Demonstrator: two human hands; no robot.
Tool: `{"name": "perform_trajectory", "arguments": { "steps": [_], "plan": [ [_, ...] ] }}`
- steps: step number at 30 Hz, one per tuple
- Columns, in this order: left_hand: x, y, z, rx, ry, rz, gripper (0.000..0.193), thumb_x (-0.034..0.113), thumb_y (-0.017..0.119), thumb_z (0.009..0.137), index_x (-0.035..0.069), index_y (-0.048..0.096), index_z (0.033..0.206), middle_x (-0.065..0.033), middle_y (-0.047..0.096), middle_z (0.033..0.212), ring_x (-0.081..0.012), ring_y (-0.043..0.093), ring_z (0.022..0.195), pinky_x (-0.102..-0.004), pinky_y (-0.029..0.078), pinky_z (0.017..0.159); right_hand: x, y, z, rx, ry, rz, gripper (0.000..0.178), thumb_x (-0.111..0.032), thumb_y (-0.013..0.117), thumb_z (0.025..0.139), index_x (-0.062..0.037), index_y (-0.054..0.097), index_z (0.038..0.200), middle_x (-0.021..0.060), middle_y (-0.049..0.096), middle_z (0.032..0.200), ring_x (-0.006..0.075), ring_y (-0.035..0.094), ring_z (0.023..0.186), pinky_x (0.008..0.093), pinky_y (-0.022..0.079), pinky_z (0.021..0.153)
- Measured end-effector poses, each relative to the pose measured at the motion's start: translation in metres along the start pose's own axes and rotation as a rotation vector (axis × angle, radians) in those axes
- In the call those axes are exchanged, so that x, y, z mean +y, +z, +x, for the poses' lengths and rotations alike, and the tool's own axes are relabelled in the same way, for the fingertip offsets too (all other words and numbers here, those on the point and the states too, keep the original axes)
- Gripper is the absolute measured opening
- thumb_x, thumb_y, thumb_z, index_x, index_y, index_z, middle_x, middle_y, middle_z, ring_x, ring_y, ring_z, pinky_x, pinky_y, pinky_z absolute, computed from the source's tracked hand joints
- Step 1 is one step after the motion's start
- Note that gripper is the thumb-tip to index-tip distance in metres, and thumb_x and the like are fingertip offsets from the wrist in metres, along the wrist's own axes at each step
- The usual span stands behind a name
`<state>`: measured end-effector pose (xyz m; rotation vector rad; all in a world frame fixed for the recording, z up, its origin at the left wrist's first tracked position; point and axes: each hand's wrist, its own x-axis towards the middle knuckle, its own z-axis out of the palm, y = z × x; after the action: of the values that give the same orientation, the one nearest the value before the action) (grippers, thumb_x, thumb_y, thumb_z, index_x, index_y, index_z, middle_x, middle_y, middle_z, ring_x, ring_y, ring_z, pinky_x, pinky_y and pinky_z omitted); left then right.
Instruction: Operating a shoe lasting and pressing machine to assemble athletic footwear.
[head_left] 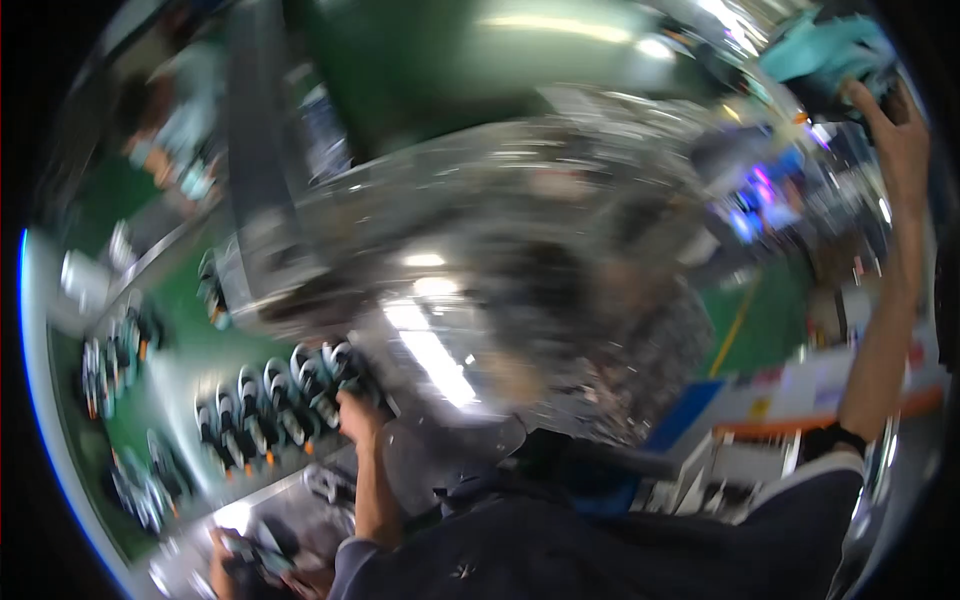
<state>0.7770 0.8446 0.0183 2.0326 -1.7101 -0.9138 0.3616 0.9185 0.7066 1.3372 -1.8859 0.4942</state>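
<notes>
Heavily motion-blurred head view. Right hand raised in upper right of frame, fingers closed around a dark object with teal cloth bunched above it. Left hand at lower centre-left, reaching to a row of dark shoes on a pale surface; fingers at the nearest shoe, grip indistinct, cannot tell whether closed on it. More shoe rows at left edge. Another person's hands at bottom left, holding something dark.
</notes>
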Motion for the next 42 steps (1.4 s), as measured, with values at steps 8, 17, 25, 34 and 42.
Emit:
{"name": "perform_trajectory", "arguments": {
  "steps": [8,17,25,34,42],
  "plan": [
    [0.171,-0.061,-0.125,-0.554,0.754,-0.479,0.032,0.009,0.065,0.087,-0.007,0.061,0.114,-0.0213,0.067,0.104,-0.0310,0.065,0.098,-0.0377,0.047,0.092,0.067,-0.130,-0.267,0.184,0.616,0.697,0.062,-0.014,0.079,0.074,0.0057,0.053,0.127,0.0131,0.071,0.090,0.0153,0.068,0.076,0.0248,0.052,0.068],
    [0.355,-0.020,-0.476,-1.991,0.798,-0.778,0.070,0.028,0.060,0.094,-0.005,0.027,0.146,-0.0192,0.044,0.141,-0.0270,0.048,0.126,-0.0395,0.038,0.106,0.043,-0.235,-0.522,0.178,1.352,0.299,0.056,-0.023,0.075,0.075,0.0006,0.058,0.123,0.0052,0.067,0.082,0.0070,0.057,0.069,0.0236,0.047,0.063],
    [0.265,0.028,-0.700,-2.361,0.800,-0.284,0.049,0.017,0.058,0.095,-0.005,0.043,0.136,-0.0140,0.058,0.123,-0.0217,0.058,0.110,-0.0335,0.045,0.097,-0.014,-0.317,-0.718,0.960,1.625,0.049,0.067,-0.017,0.081,0.069,-0.0021,0.051,0.128,0.0099,0.063,0.108,0.0151,0.059,0.096,0.0307,0.049,0.086],
    [0.251,0.225,-0.928,-1.939,1.615,0.011,0.060,0.039,0.069,0.084,-0.011,0.060,0.115,-0.0194,0.066,0.101,-0.0253,0.063,0.095,-0.0340,0.048,0.086,-0.054,-0.427,-0.841,1.288,1.702,-0.363,0.058,-0.014,0.076,0.068,-0.0035,0.055,0.121,0.0083,0.062,0.107,0.0149,0.059,0.096,0.0283,0.047,0.086],
    [0.216,0.304,-1.040,-1.458,1.877,0.008,0.041,0.028,0.073,0.075,0.000,0.060,0.101,-0.0251,0.066,0.096,-0.0411,0.063,0.094,-0.0495,0.048,0.085,-0.040,-0.462,-0.863,1.149,1.865,-0.767,0.056,-0.007,0.073,0.064,0.0012,0.057,0.117,0.0082,0.061,0.104,0.0145,0.059,0.092,0.0273,0.047,0.085]
  ]
}}
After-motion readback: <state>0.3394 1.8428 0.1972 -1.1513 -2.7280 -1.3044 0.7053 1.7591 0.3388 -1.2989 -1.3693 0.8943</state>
